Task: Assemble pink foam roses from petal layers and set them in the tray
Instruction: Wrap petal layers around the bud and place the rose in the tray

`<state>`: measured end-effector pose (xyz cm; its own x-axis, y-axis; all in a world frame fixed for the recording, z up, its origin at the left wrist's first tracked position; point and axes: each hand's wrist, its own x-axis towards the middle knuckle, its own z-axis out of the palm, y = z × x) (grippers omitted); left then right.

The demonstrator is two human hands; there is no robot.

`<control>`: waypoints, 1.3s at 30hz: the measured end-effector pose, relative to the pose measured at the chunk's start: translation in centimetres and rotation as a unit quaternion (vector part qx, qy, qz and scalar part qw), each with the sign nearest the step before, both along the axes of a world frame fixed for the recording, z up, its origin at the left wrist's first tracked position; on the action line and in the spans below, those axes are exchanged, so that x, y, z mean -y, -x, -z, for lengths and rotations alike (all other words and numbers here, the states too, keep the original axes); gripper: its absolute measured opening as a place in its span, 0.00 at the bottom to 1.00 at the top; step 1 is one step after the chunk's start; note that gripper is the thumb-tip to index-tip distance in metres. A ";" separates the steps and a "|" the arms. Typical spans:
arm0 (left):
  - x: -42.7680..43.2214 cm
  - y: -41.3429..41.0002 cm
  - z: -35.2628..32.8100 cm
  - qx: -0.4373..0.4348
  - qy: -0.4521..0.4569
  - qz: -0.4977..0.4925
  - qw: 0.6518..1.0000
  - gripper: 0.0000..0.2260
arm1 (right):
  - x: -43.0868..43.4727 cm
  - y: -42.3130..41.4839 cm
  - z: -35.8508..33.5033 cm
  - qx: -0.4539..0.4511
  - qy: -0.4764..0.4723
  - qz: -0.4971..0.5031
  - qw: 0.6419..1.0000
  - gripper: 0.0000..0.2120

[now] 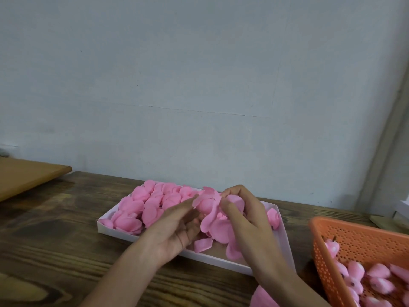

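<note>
Pink rose (pixel 210 214) is sitting over the tray (pixel 115 232), right hand (pixel 245 218) fingers (pixel 228 206) curling round it, left hand (pixel 177 227) fingers lying straight beside it.

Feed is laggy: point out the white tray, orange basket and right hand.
white tray (pixel 284 240), head view, right wall
orange basket (pixel 363 239), head view, perforated wall
right hand (pixel 250 218), head view, back of hand
</note>
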<state>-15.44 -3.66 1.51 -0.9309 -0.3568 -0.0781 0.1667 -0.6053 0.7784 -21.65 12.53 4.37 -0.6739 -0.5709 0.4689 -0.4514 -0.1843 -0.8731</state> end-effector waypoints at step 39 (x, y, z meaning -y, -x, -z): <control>0.2 0.3 -0.2 -0.065 0.201 -0.235 0.949 0.17 | 0.0 0.4 0.7 -0.170 -0.095 0.127 0.973 0.09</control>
<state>-15.75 -3.88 1.71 -0.6546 -0.7110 0.2569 0.4553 -0.0995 0.8848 -22.04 12.56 3.66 -0.6290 -0.5037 0.5921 -0.7301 0.1213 -0.6725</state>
